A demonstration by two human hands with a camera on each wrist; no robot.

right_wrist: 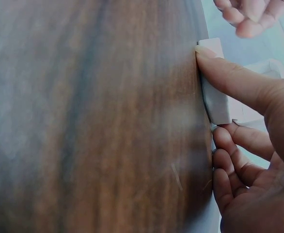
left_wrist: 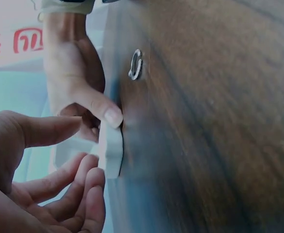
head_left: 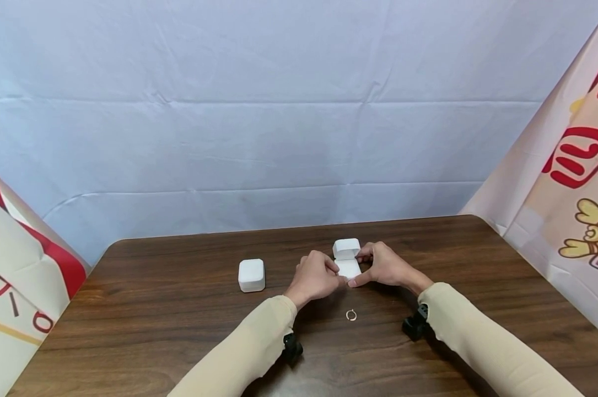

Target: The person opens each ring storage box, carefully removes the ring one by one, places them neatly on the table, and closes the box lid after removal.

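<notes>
A small white jewelry box (head_left: 349, 269) stands on the table with its lid (head_left: 346, 248) raised at the back. My right hand (head_left: 385, 266) holds its base, the thumb (right_wrist: 224, 73) on the front face and the fingers at the right side. Beside the box's left side is my left hand (head_left: 316, 275). Its thumb and loosely bent fingers (left_wrist: 91, 187) are spread apart with nothing between them. Nearer to me lies a small metal hoop (head_left: 351, 315) with a gap in it, like an earring; it also shows in the left wrist view as a hoop (left_wrist: 136, 64).
A second white box (head_left: 251, 275), closed, stands to the left on the dark wood table (head_left: 170, 309). Behind the table's far edge hangs a pale cloth (head_left: 279, 143). Printed cloths flank both sides, one at the right (head_left: 566, 182).
</notes>
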